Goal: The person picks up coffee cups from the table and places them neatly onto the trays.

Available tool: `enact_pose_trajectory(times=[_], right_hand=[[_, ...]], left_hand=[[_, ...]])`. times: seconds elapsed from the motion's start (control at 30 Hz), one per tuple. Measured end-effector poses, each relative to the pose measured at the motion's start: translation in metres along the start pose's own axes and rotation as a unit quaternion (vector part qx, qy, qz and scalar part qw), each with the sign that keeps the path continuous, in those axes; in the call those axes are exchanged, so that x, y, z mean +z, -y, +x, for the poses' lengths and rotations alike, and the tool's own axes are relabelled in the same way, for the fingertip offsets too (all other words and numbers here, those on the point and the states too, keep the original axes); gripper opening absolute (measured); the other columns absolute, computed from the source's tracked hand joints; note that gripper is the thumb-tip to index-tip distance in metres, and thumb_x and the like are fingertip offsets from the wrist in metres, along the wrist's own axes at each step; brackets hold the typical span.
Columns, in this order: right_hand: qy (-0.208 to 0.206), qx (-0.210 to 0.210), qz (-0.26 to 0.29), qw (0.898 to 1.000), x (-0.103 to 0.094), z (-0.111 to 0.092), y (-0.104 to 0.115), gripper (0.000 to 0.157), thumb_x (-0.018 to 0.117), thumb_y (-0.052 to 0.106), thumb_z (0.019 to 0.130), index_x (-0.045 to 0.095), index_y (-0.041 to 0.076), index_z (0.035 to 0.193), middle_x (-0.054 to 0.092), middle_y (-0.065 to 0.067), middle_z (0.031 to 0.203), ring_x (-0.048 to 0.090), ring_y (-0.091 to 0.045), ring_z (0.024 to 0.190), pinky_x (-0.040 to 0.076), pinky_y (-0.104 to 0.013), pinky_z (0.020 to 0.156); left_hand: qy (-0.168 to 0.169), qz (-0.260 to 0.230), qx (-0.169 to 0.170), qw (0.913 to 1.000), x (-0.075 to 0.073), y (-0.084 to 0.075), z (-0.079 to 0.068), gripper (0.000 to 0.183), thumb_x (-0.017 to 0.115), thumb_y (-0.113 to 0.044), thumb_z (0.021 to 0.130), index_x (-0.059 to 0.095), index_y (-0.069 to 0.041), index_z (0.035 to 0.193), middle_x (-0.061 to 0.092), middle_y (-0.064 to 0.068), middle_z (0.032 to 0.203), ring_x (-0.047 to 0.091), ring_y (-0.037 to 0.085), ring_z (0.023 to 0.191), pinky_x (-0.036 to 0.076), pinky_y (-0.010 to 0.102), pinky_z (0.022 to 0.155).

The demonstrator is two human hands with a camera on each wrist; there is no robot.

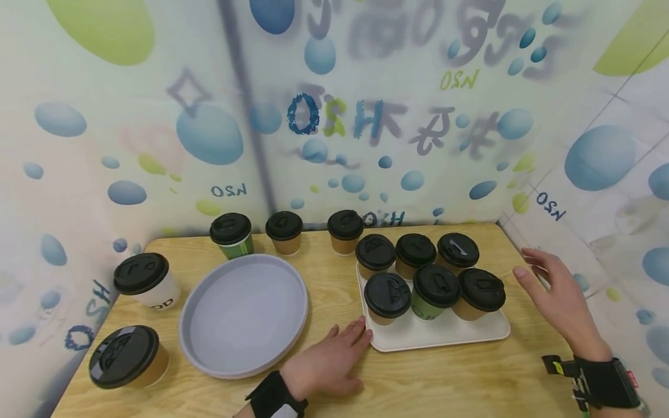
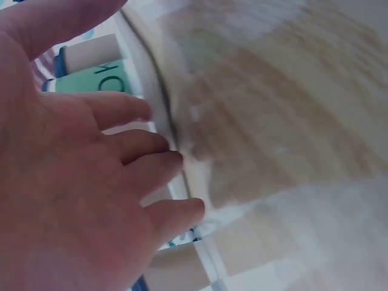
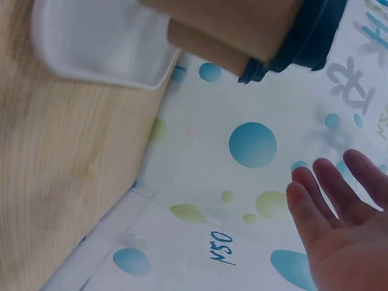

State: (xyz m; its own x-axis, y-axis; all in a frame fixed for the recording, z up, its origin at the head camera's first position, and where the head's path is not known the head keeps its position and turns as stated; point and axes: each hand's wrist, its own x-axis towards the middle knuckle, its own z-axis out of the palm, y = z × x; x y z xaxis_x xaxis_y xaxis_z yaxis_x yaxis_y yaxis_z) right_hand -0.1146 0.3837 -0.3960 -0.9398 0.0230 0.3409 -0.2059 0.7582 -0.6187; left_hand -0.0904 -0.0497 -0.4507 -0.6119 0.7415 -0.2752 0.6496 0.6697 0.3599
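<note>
On the right of the table a white rectangular tray [image 1: 439, 341] carries several paper cups with black lids, among them a green cup [image 1: 430, 307] in its front row. My left hand [image 1: 330, 361] lies with fingers extended at the tray's left front corner, fingertips right at its rim. To the right of the tray my right hand [image 1: 556, 299] hovers with relaxed fingers, apart from the brown cup [image 1: 477, 307] nearest to it. In the right wrist view that hand [image 3: 345, 224] shows spread fingers with nothing between them.
A round grey tray [image 1: 245, 316] sits left of centre. Around it stand a white cup [image 1: 162, 295], a large brown cup [image 1: 151, 368], a green cup [image 1: 237, 248] and two small brown cups at the back. Printed curtain walls [image 1: 334, 174] border the table.
</note>
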Motion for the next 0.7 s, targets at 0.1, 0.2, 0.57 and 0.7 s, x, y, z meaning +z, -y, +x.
enact_pose_trajectory(times=[0.1,0.2,0.57,0.7], right_hand=[[-0.038,-0.007,0.007,0.999,-0.001,0.002,0.0,0.055,0.061,0.021,0.105,0.044,0.001,0.153,0.048,-0.027,0.143,0.046,0.006,0.128,0.028,0.002,0.095],[-0.069,-0.011,0.006,0.998,-0.001,0.006,0.003,0.052,0.061,0.021,0.105,0.047,0.0,0.151,0.051,-0.025,0.14,0.037,0.022,0.117,0.03,0.002,0.097],[-0.117,-0.045,0.049,0.991,0.004,0.008,0.027,0.043,0.063,0.01,0.103,0.054,0.001,0.144,0.055,0.01,0.135,0.048,0.011,0.118,0.036,-0.003,0.099],[-0.125,-0.061,0.073,0.988,0.008,0.006,0.042,0.042,0.062,0.006,0.102,0.057,0.002,0.143,0.055,0.019,0.134,0.053,0.009,0.118,0.039,-0.004,0.098]], left_hand=[[-0.002,0.004,0.006,1.0,0.001,-0.002,0.007,0.085,0.076,-0.041,0.09,0.038,-0.01,0.161,0.023,0.011,0.17,0.023,0.019,0.156,0.032,0.053,0.12],[0.0,0.023,0.007,0.9997,-0.003,-0.005,0.015,0.086,0.076,-0.041,0.09,0.038,-0.011,0.161,0.023,0.011,0.17,0.023,0.019,0.156,0.033,0.054,0.119],[-0.017,0.034,0.001,0.9993,-0.01,-0.01,0.027,0.083,0.073,-0.042,0.093,0.037,-0.013,0.162,0.028,0.009,0.169,0.028,0.032,0.154,0.033,0.054,0.119],[-0.061,0.039,-0.006,0.9974,-0.019,-0.004,0.017,0.075,0.069,-0.038,0.098,0.038,-0.013,0.161,0.038,0.009,0.164,0.037,0.031,0.15,0.035,0.052,0.118]])
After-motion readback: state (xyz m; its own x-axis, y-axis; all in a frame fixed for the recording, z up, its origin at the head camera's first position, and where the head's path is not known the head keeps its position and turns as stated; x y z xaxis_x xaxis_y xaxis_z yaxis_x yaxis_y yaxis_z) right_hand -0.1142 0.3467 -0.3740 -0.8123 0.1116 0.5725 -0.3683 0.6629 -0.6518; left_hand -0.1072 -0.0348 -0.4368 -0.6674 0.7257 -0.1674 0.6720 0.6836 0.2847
